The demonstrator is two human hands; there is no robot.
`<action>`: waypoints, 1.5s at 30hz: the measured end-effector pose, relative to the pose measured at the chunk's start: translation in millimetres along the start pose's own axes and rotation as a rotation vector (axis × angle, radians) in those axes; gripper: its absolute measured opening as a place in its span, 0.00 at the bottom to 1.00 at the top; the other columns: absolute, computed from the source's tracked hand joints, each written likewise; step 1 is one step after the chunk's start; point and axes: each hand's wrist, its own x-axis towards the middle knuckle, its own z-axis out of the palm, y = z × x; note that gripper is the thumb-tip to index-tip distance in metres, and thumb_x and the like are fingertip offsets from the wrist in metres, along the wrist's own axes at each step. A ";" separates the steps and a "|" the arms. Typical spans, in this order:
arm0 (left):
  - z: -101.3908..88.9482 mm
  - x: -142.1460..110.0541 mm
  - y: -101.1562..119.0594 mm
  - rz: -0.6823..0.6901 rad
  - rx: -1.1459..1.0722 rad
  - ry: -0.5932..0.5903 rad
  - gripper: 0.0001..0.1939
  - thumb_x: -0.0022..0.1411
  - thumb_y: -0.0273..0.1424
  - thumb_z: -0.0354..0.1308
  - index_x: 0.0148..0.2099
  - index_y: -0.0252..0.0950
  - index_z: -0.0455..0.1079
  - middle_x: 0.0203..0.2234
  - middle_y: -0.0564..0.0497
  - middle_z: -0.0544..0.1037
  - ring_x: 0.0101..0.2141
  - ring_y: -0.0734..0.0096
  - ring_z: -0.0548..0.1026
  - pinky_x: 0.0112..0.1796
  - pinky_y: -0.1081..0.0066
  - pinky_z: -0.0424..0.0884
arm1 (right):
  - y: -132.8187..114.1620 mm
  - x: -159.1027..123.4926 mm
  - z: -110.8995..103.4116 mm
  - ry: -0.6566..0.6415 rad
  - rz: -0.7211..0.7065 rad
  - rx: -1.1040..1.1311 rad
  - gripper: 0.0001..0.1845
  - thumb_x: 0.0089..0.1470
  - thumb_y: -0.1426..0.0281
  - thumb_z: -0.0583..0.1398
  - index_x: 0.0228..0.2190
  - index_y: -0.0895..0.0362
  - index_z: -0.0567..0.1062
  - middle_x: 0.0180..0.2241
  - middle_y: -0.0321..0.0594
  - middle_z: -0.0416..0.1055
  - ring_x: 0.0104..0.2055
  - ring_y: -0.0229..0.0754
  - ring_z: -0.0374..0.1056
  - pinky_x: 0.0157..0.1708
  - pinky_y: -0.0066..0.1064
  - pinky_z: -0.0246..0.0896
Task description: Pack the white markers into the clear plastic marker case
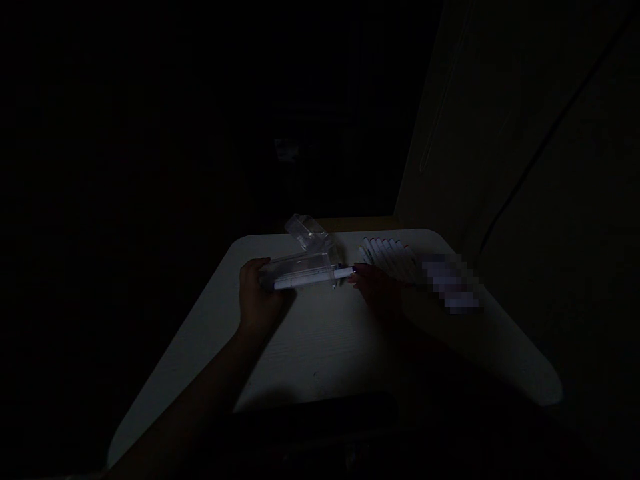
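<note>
My left hand [257, 297] is wrapped round the closed end of a clear plastic case [300, 265], which lies on its side above the white table [320, 340]. The case's clear lid [307, 231] hangs open at the far side. White markers lie inside along the lower wall. At the case's open right end, my right hand [377, 287] pinches the dark end of a white marker [343, 273], whose other end is inside the case. Dim light hides most of the right hand's fingers.
Several white markers [387, 253] lie in a slanted row at the table's far right. Beside them is a pixelated pale object [450, 283] that I cannot make out. A wall with a dark cable [540, 150] rises on the right. Deep shadow covers the left.
</note>
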 end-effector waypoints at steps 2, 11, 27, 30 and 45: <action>0.4 0.2 -1.3 0.021 0.001 0.008 0.32 0.41 0.29 0.67 0.51 0.39 0.66 0.48 0.43 0.71 0.50 0.49 0.74 0.51 0.50 0.73 | 3.8 0.3 0.7 -0.092 -0.104 -0.104 0.16 0.60 0.64 0.58 0.45 0.53 0.81 0.47 0.44 0.81 0.46 0.43 0.78 0.47 0.36 0.76; -0.3 1.2 -2.3 0.000 -0.002 -0.012 0.31 0.43 0.27 0.67 0.52 0.38 0.65 0.49 0.42 0.71 0.52 0.49 0.73 0.54 0.51 0.72 | 6.5 -4.4 5.0 -0.240 -0.360 -0.277 0.25 0.61 0.72 0.51 0.56 0.56 0.76 0.51 0.48 0.74 0.54 0.44 0.70 0.57 0.38 0.68; 1.0 -0.9 -4.1 0.011 0.010 0.008 0.34 0.41 0.28 0.68 0.53 0.39 0.66 0.49 0.43 0.71 0.50 0.51 0.74 0.51 0.53 0.74 | -8.9 18.8 -27.1 -0.413 0.009 -1.128 0.22 0.63 0.67 0.53 0.53 0.58 0.76 0.53 0.55 0.74 0.55 0.57 0.69 0.52 0.45 0.61; 1.7 -0.2 -7.2 0.031 0.012 0.015 0.32 0.42 0.28 0.67 0.52 0.38 0.66 0.48 0.42 0.72 0.50 0.50 0.74 0.51 0.53 0.74 | -14.9 17.0 -25.9 -0.446 0.008 -1.131 0.23 0.63 0.64 0.53 0.55 0.58 0.75 0.53 0.54 0.76 0.54 0.57 0.71 0.52 0.46 0.60; 0.7 -0.8 -5.3 0.022 0.010 -0.007 0.33 0.42 0.29 0.67 0.53 0.37 0.65 0.50 0.42 0.71 0.52 0.50 0.73 0.53 0.50 0.73 | 9.5 34.0 -38.8 -0.030 0.084 -0.500 0.17 0.56 0.64 0.61 0.45 0.56 0.79 0.44 0.46 0.81 0.45 0.47 0.77 0.48 0.37 0.71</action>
